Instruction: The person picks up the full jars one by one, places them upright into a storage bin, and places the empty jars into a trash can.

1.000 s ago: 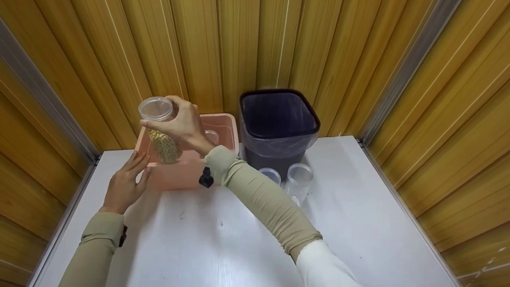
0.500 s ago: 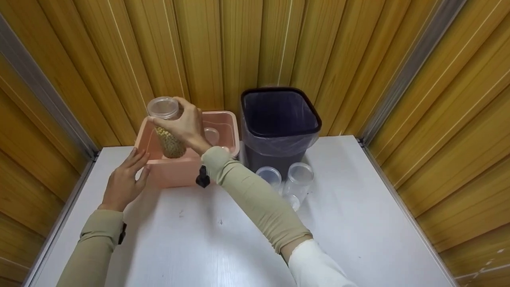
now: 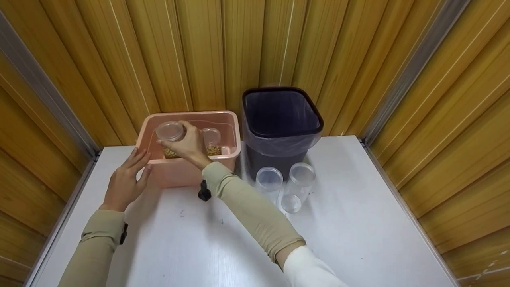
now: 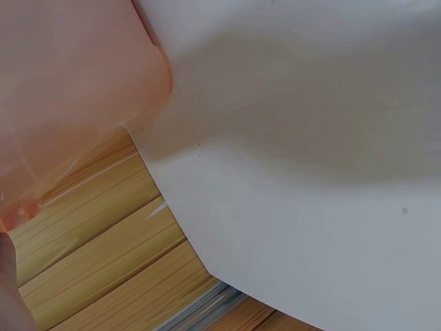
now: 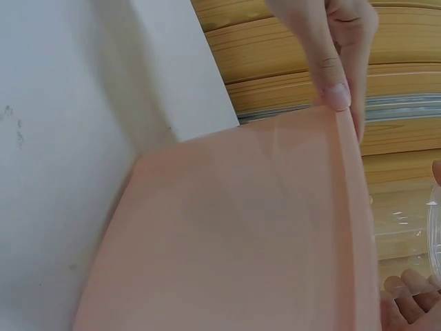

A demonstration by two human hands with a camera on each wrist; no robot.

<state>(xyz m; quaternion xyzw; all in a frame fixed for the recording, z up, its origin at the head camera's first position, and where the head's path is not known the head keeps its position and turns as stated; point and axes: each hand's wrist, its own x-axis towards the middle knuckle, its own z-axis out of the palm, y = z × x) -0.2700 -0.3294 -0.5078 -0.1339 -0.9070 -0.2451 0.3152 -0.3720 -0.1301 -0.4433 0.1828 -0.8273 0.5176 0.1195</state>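
Note:
My right hand (image 3: 187, 141) grips a clear, lidded plastic jar (image 3: 170, 131) near its top. The jar's lower part, with yellowish beans or grains, sits inside the pink plastic bin (image 3: 179, 173), partly hidden by the front wall. Beside it in the bin is another clear jar (image 3: 211, 137) with brownish contents. My left hand (image 3: 124, 183) pinches the bin's rim at the front left corner; the right wrist view shows its thumb (image 5: 336, 96) on the outer side. In that view the gripped jar (image 5: 403, 224) appears above the rim, with right-hand fingers (image 5: 413, 293) around it.
A dark bin (image 3: 271, 155) with a clear liner stands right of the pink one. In front of it are clear jars, one upright (image 3: 269, 181), one taller (image 3: 301, 177), and a small round clear piece (image 3: 291, 203). Wood-patterned walls (image 3: 239, 56) enclose the white table (image 3: 191, 247).
My right hand has moved slightly right and then lowered the jar from above the rim into the pink bin. The left hand has kept its hold on the corner.

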